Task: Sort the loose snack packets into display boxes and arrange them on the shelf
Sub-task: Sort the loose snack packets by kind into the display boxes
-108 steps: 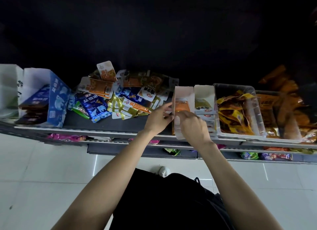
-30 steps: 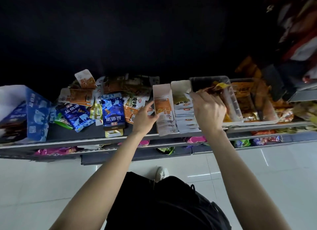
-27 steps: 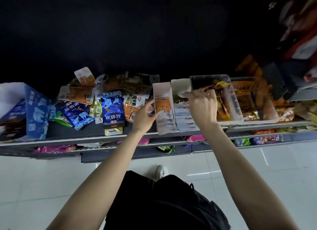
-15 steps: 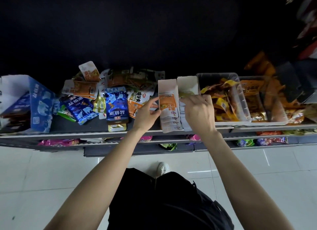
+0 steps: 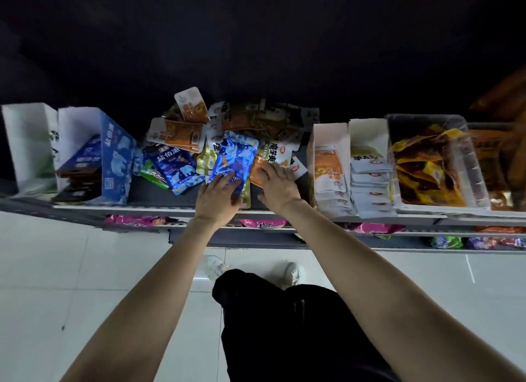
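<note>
A heap of loose snack packets (image 5: 227,131) lies in the middle of the grey shelf (image 5: 159,194). My left hand (image 5: 217,198) rests flat on a shiny blue packet (image 5: 234,158) at the front of the heap. My right hand (image 5: 277,184) lies beside it, fingers spread on an orange packet (image 5: 256,171); neither hand has lifted anything. To the right stand two white display boxes: one (image 5: 330,165) with orange-and-white packets, one (image 5: 368,168) with pale packets. A blue display box (image 5: 113,159) with dark packets stands at the left.
A white box (image 5: 28,142) stands at the far left. Clear plastic bins (image 5: 438,165) of yellow and orange packets fill the right end. Lower shelves hold pink and purple packets (image 5: 262,223). White floor tiles and my shoes lie below.
Both hands left the white display boxes and moved left onto the loose heap. The left hand now presses the blue packet, the right the orange one.
</note>
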Demonstrator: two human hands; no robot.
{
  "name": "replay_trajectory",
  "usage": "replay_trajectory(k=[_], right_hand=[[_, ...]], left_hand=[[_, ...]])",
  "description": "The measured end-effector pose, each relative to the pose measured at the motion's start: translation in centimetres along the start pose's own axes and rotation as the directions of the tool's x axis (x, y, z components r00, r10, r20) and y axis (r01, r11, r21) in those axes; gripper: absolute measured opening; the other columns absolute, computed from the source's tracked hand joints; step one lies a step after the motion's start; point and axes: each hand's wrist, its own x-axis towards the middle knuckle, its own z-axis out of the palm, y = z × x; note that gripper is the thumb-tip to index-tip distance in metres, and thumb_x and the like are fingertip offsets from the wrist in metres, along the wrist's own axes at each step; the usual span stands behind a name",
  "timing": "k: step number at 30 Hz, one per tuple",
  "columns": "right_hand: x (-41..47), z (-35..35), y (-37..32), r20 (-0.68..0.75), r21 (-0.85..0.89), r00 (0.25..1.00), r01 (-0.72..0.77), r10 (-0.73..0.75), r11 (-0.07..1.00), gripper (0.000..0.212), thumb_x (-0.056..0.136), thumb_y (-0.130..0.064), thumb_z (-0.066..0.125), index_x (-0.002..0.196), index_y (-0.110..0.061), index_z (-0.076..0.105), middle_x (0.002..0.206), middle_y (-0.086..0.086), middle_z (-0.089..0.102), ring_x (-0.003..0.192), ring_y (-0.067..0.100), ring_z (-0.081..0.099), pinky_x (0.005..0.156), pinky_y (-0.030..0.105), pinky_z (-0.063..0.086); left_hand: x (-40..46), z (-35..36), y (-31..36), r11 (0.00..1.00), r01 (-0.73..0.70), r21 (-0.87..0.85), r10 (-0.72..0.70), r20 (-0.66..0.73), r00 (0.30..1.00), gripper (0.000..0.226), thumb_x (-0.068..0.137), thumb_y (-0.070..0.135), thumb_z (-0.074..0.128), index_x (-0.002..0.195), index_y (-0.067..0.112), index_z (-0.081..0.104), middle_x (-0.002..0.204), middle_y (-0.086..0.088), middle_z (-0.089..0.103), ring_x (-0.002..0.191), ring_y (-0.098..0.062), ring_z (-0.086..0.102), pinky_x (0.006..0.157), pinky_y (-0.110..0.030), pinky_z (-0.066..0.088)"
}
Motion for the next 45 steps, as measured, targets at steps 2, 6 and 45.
replay_trajectory(k=[2,6,45], right_hand=[[-0.2,0.2,-0.1,-0.007,-0.010,0.999,-0.032,0.031,0.999,0.067,0.088,-0.036,0.061,0.142,-0.013,0.028,0.145,0.009,0.031,0.133,0.028,0.032,0.103,0.043,0.035],[-1.0,-0.9,-0.8,-0.066,-0.147,0.998,-0.031,0.021,0.989,0.051,0.090,-0.031,0.059,0.129,-0.006,0.037,0.119,0.013,0.056,0.104,0.028,0.061,0.077,0.036,0.052],[-12.8,-7.2,9.6,-0.814,0.212,0.520,-0.149,0.259,0.966,0.014,0.082,0.004,0.062,0.085,-0.009,0.067,0.062,0.005,0.064,0.037,0.018,0.052,0.038,0.016,0.028]], left_hand=[[-0.2,-0.1,-0.4,1.000,0.006,-0.002,-0.006,-0.004,1.000,0.051,0.096,0.043,0.040,0.144,0.028,0.032,0.156,0.005,0.018,0.143,-0.021,0.017,0.115,-0.046,0.017],[-0.3,-0.3,-0.2,1.000,0.016,-0.019,-0.016,0.028,0.999,0.053,0.096,0.043,0.040,0.145,0.028,0.028,0.156,0.006,0.014,0.143,-0.021,0.016,0.113,-0.045,0.021],[3.2,-4.4,14.6,0.748,-0.133,-0.651,0.075,-0.116,0.990,0.078,0.083,0.028,0.070,0.146,0.014,0.026,0.146,-0.005,0.040,0.128,-0.020,0.044,0.105,-0.032,0.036]])
